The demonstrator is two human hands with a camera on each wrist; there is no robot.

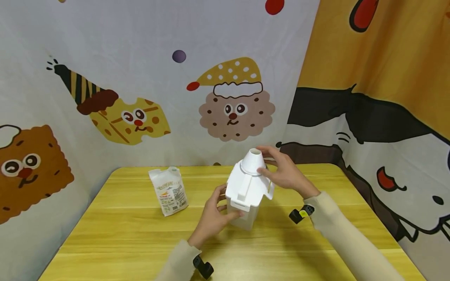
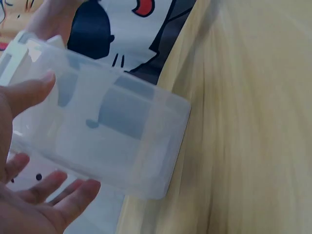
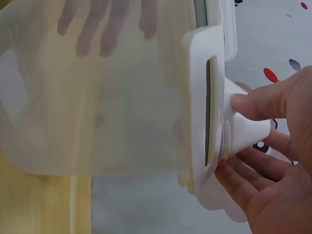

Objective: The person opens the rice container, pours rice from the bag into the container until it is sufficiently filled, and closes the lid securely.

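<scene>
A tall translucent storage container (image 1: 242,218) with a white lid (image 1: 240,189) and side handle (image 3: 204,112) stands on the table. My left hand (image 1: 214,216) holds its body, thumb across the front and fingers along the side; in the right wrist view those fingers show through the wall. On top of the lid sits a white funnel-like cone (image 1: 253,162), its narrow open end up. My right hand (image 1: 286,169) grips this cone between thumb and fingers, the thumb (image 3: 258,101) pressing one side. No contents are visible inside the container (image 2: 112,122).
A white printed packet (image 1: 169,191) stands on the wooden table (image 1: 133,242), left of the container. Behind the table hangs a curtain (image 1: 147,31) with cartoon figures. A dark wrist camera (image 1: 203,267) is strapped at the left sleeve, another (image 1: 300,214) at the right.
</scene>
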